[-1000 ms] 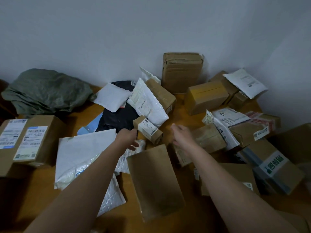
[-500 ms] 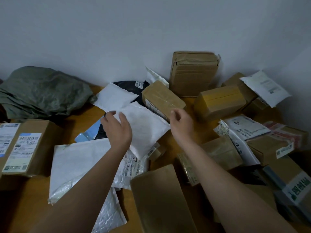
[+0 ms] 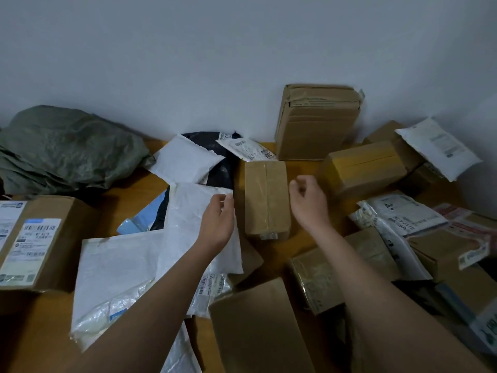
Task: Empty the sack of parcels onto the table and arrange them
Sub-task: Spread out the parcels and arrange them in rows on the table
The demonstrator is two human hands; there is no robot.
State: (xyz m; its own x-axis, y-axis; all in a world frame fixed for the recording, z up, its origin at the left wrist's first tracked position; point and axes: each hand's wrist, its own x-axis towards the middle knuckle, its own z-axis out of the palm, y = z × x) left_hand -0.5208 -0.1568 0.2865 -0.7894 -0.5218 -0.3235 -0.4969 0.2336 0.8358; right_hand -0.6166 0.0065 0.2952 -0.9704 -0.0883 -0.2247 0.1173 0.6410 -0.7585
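Observation:
My left hand (image 3: pixel 217 224) rests over a white plastic mailer (image 3: pixel 188 224) lying on the pile at centre left. Its fingertips sit at the mailer's top right corner, and whether they pinch it is unclear. My right hand (image 3: pixel 309 205) hovers with loosely curled fingers and holds nothing, just right of a taped brown box (image 3: pixel 265 200) lying flat on the wooden table (image 3: pixel 129 200). The empty green sack (image 3: pixel 67 149) lies crumpled at the back left. More white mailers, a black bag (image 3: pixel 220 168) and brown boxes cover the table.
A tall box (image 3: pixel 317 122) leans on the back wall. A labelled carton (image 3: pixel 37 240) sits at the left edge. Boxes and printed mailers crowd the right side (image 3: pixel 398 219). A flat brown box (image 3: pixel 258 329) lies near me between my forearms.
The taped brown box went from tilted on the pile to flat on the table. The white mailer shifted down and left. My right hand came off the box.

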